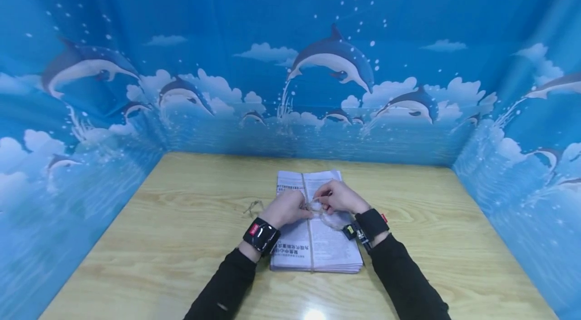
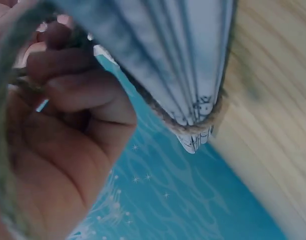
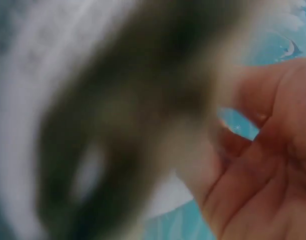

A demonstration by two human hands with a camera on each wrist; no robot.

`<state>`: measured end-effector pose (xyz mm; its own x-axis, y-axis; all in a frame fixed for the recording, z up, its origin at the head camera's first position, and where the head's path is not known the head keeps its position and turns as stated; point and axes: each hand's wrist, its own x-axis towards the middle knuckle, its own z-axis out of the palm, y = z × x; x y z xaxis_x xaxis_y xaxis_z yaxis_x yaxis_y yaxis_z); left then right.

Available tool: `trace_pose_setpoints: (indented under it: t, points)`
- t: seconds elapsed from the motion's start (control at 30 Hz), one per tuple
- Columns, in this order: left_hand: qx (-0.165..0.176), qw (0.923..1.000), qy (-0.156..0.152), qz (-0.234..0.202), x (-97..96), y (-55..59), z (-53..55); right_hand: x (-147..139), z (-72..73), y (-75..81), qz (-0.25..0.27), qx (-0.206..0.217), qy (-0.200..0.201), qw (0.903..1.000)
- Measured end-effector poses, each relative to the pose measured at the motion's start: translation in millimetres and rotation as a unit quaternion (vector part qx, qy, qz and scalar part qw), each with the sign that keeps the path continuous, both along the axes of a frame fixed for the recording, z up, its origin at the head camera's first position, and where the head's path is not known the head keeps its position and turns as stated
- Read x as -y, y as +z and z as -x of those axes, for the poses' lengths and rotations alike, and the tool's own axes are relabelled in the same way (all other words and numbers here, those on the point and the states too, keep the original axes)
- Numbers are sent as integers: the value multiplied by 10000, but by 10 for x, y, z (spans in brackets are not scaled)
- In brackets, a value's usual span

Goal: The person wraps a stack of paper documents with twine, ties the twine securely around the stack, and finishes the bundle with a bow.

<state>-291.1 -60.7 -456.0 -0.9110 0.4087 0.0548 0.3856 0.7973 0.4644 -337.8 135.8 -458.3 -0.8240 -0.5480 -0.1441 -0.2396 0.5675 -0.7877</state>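
Note:
A stack of folded newspapers (image 1: 336,252) lies flat on the table, with twine (image 1: 310,244) running lengthwise over it. My left hand (image 1: 286,207) is at the middle of the stack, its fingers curled and pinching the twine. Just across from it, my right hand (image 1: 339,197) pinches another part of the twine between thumb and fingers. In the left wrist view, twine (image 2: 193,128) wraps round the edge of the newspapers (image 2: 193,65). Blurred twine (image 3: 112,130) hides part of the right hand (image 3: 263,155) in the right wrist view.
A loose tangle of twine (image 1: 254,206) lies left of the stack on the wooden table (image 1: 190,219). Behind and on both sides hangs a blue curtain (image 1: 254,83) printed with dolphins. Wrist-worn cameras (image 1: 350,231) sit close above the papers.

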Motion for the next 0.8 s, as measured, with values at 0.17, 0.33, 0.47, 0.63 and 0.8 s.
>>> trace_pose_setpoints:
  t: [0.17, 0.33, 0.47, 0.63, 0.8]
  points:
    - [-13, 9992, -391, 125, 10, -14, 15, 45, 13, -17, -540, -1638, 1061, 9793]
    - [64, 9980, -578, 247, 22, -31, 29, 85, 4, -28, -807, -2470, 1030, 9601]
    - [418, 9975, -565, 83, 28, -41, 30, 63, 12, -30, -904, -2148, 448, 9714]
    - [561, 9965, -620, 9, 47, -43, 33, 36, 15, -6, -1001, -2123, 777, 9690]
    - [571, 9967, -571, -77, 65, -42, 45, 92, 23, 12, -939, -2503, 1553, 9510]
